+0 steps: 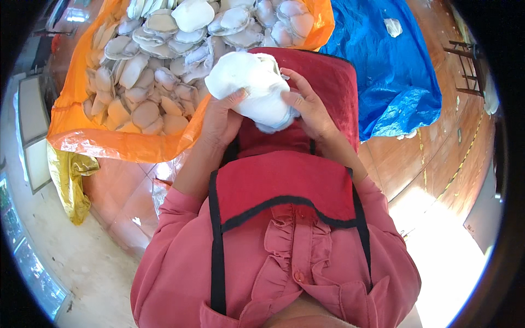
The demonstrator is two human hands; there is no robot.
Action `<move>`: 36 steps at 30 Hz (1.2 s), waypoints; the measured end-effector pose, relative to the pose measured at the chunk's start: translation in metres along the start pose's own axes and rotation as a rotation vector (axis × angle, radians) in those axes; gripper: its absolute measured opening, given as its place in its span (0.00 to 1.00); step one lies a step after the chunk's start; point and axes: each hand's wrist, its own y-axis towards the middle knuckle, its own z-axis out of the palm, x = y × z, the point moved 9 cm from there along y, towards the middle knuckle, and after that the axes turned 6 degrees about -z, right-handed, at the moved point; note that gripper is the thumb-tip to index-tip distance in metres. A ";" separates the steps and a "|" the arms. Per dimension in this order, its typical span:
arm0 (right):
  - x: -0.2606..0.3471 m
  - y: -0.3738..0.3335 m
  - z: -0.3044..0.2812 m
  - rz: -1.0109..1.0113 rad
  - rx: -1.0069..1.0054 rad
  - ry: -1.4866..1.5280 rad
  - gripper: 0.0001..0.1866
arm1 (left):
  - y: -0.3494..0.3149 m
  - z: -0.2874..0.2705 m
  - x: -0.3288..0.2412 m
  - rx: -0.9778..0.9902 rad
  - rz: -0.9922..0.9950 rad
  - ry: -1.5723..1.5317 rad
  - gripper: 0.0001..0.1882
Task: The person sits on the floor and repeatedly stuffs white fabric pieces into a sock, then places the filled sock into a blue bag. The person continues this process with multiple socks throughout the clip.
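Note:
Above my lap I hold a white, rounded fabric piece (246,82) that looks soft and layered, with a loose ragged edge on its right side. My left hand (223,116) grips its lower left, thumb on top and the other fingers hidden underneath. My right hand (313,109) pinches its right edge, thumb in front and index finger at the upper edge. Just beyond my left hand lies a heap of similar white and greyish pads (145,95) on an orange plastic sheet (109,143). Whether the held piece is one pad or several together, I cannot tell.
A red apron (284,177) with black edging covers my chest and lap. To the right, a blue plastic sheet (383,71) bears a small white scrap (392,27). A yellow sack (71,180) lies on the left. Farther right is a dark wooden stool (465,68) on the tiled floor.

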 end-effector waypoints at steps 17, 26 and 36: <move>-0.027 0.021 -0.001 -0.027 0.073 -0.242 0.19 | -0.016 0.004 -0.019 -0.196 0.035 0.493 0.24; -0.009 0.017 -0.012 -0.426 -0.115 -0.107 0.11 | -0.033 0.019 0.009 -0.120 -0.069 0.429 0.26; -0.027 0.021 -0.014 -0.085 -0.113 0.196 0.12 | -0.033 0.022 -0.001 -0.143 0.034 0.671 0.24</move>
